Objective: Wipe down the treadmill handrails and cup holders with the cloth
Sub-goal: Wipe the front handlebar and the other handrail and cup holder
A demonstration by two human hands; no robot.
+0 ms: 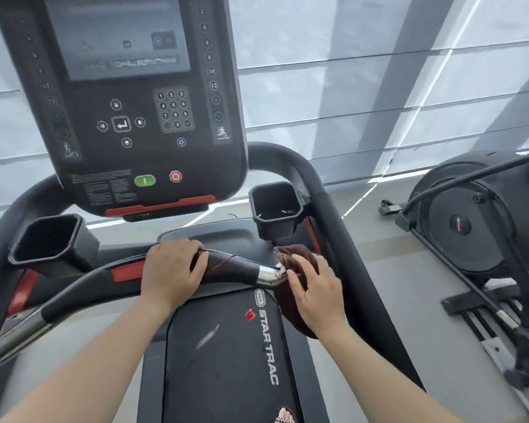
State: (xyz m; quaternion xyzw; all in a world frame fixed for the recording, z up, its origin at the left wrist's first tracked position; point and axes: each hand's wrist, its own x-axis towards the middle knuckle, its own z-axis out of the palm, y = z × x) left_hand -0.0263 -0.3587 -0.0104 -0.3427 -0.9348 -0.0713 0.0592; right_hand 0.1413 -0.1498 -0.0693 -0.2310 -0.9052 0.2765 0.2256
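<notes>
Two risks from here, both judged. Risking a missed patch: covering the black grip of the bar point(242, 265) with the left hand point(173, 270) while wiping only beside it. Risking a dropped cloth point(293, 257): letting much of it hang loose below the right hand point(315, 291), over the belt point(223, 361), and holding it by what looks a light pinch. Also working just below the console point(129, 102), so possibly bumping the green button point(144, 180) or red button point(175, 176) when reaching up to either cup holder

Left fingers point(165, 250): curling over the top of the bar, closing round it, gripping it. Right fingers point(297, 282): half curled, spreading a little, pinching the cloth and pressing it round the chrome end point(269, 273) of the bar, near the left hand but apart from it

Cloth: bunching between right palm and chrome, touching both, trailing down towards the wrist

Left cup holder point(48, 239) and right cup holder point(275, 206): sitting apart from both hands, not yet being wiped at this moment; side rail point(333, 227) likewise
</notes>
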